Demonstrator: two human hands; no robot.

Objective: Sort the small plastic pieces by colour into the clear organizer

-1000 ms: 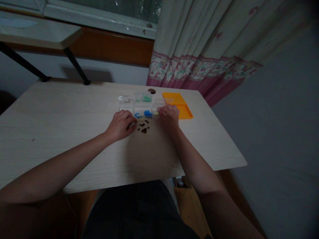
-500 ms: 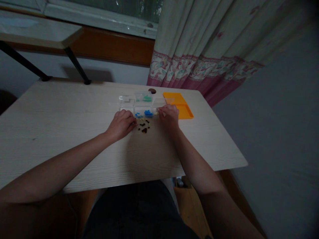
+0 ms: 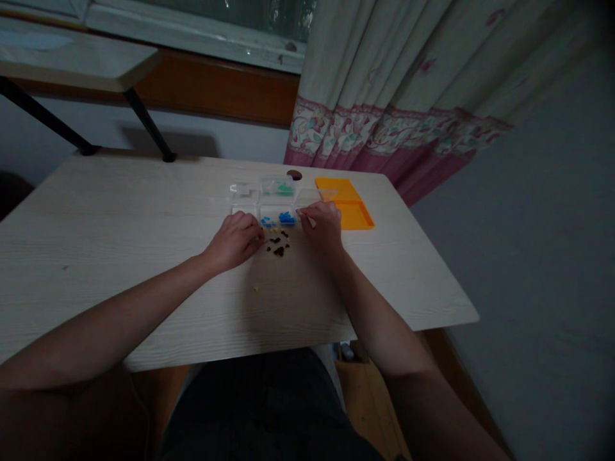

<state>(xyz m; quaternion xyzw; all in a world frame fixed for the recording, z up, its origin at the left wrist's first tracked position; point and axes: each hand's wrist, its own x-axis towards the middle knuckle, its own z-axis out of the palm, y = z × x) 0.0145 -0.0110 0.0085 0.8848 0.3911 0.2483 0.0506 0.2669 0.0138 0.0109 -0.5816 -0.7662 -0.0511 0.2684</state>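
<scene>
My left hand point(image 3: 235, 239) rests on the table at the left of a loose group of small dark brown pieces point(image 3: 278, 251). Its fingers are curled together at the tips, and whatever they hold is too small to make out. My right hand point(image 3: 323, 224) is at the right end of a clear plastic compartment box point(image 3: 246, 210), thumb and forefinger pinched; anything between them cannot be made out. In the box lie blue pieces point(image 3: 287, 218) in a front compartment and green pieces point(image 3: 284, 189) behind them. One tiny yellow piece point(image 3: 256, 289) lies apart, closer to me.
An open orange case point(image 3: 356, 214) lies just right of the box, beside my right hand. Behind the box is a round cable hole point(image 3: 294, 175) in the pale wooden table point(image 3: 144, 230). A raised shelf point(image 3: 96, 67) on black legs stands at the back left; a curtain point(image 3: 355, 128) hangs behind.
My right hand has shifted slightly left, toward the blue pieces. A tiny yellow piece now shows on the table in front of me. My left hand has hardly moved.
</scene>
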